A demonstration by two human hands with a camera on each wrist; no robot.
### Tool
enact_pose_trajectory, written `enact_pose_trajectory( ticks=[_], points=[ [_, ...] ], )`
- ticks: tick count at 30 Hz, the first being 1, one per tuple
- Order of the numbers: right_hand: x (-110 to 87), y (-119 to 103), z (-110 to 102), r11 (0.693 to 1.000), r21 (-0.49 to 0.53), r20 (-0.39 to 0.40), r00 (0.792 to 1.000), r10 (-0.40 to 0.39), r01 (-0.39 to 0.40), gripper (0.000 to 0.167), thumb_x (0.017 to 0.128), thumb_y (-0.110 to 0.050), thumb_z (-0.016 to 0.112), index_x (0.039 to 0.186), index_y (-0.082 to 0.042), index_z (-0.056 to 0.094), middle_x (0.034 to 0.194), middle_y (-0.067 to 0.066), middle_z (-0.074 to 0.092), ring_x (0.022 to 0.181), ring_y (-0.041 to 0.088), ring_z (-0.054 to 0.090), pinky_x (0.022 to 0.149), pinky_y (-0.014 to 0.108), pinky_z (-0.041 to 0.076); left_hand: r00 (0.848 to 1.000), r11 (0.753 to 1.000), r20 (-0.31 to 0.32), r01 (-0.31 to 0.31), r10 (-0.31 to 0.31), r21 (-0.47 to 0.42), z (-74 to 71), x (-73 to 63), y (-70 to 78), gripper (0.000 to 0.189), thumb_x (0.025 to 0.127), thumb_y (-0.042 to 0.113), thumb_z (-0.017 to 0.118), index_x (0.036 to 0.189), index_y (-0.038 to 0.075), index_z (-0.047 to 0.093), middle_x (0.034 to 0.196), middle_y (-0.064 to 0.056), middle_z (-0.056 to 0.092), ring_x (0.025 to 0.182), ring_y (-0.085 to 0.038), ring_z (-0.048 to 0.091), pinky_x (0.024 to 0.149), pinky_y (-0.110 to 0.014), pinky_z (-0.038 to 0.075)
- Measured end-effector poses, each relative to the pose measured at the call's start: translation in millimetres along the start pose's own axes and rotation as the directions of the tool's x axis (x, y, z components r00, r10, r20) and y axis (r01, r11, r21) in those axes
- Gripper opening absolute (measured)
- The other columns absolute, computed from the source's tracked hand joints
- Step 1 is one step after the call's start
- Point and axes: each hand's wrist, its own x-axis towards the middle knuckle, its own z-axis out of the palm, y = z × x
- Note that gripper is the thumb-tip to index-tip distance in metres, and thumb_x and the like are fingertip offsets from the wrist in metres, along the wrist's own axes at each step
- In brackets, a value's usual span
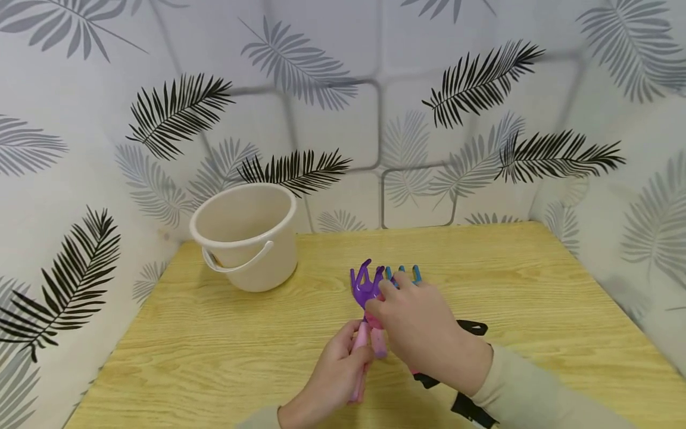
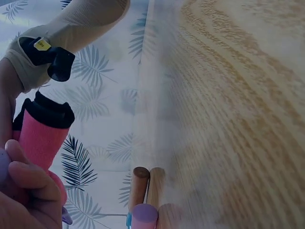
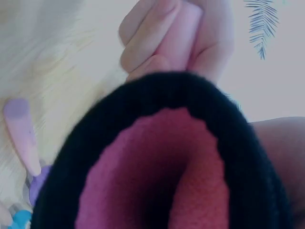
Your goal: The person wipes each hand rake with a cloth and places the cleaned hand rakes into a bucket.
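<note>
A wood-grain desk carries a cream bucket, beyond the left hand. The right hand pinches a pink, black-cuffed glove; just beside it, the left hand clasps a purple hand rake, whose tines might snag the loose fabric.

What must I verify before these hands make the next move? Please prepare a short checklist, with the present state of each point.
1. Left hand grips the pink handle: ok, fingers are around it.
2. Right hand holds the pink cloth piece: ok.
3. The cloth's black cuff is open: ok, the right wrist view looks into it.
4. Space between the hands is free: not ok, a second pale handle is there.
5. Bucket is upright and apart from the hands: ok.
6. Bucket is empty: cannot tell, its bottom is hidden.
</note>
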Motion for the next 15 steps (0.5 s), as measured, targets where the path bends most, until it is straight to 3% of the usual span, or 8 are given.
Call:
enact_pose_trajectory(
  ticks=[3, 7, 10, 15],
  points=[
    [2.0, -0.6, 5.1, 1.0, -0.021, -0.07, 0.997, -0.014, 0.013, 0.024, 0.062, -0.013, 0.085, 0.078, -0.025, 0.072, 0.076, -0.001, 0.061, 0.071, 0.018, 0.056, 0.042, 0.025, 0.041, 1.0, 1.0, 0.013, -0.001, 0.001, 0.015, 1.2, -0.6, 0.6, 0.044, 0.098, 0.009, 0.049, 0.142, 0.001, 0.043, 0.068, -0.002, 0.051, 0.036, -0.008, 0.044, 0.033, -0.019, 0.037],
    [5.7, 5.2, 14.8, 0.998, -0.05, -0.044, 0.999, 0.023, -0.025, 0.021, 0.065, -0.013, 0.083, 0.079, -0.024, 0.072, 0.078, 0.001, 0.062, 0.069, 0.018, 0.053, 0.043, 0.026, 0.043, 1.0, 0.999, 0.03, -0.001, 0.0, 0.043, 5.1, -2.2, 0.5, 0.051, 0.096, 0.007, 0.048, 0.146, -0.001, 0.04, 0.07, -0.001, 0.051, 0.038, -0.009, 0.044, 0.035, -0.019, 0.04],
    [7.9, 11.1, 21.2, 0.995, -0.074, -0.012, 0.998, 0.064, -0.065, 0.012, 0.075, -0.02, 0.084, 0.081, -0.022, 0.074, 0.079, 0.003, 0.062, 0.069, 0.018, 0.052, 0.042, 0.027, 0.045, 0.999, 0.998, 0.039, -0.01, 0.007, 0.06, 7.6, -4.1, 0.1, 0.05, 0.094, 0.005, 0.048, 0.143, -0.001, 0.043, 0.069, -0.001, 0.052, 0.038, -0.01, 0.045, 0.035, -0.019, 0.04],
    [10.0, 16.9, 27.9, 0.987, -0.131, -0.046, 0.995, 0.085, -0.091, 0.013, 0.08, -0.026, 0.083, 0.081, -0.018, 0.073, 0.073, 0.004, 0.058, 0.066, 0.019, 0.049, 0.039, 0.026, 0.037, 0.999, 0.998, 0.032, -0.013, 0.011, 0.059, 9.1, -5.6, 0.1, 0.043, 0.093, 0.006, 0.05, 0.136, 0.003, 0.05, 0.07, -0.002, 0.051, 0.037, -0.011, 0.044, 0.034, -0.02, 0.039]
  ],
)
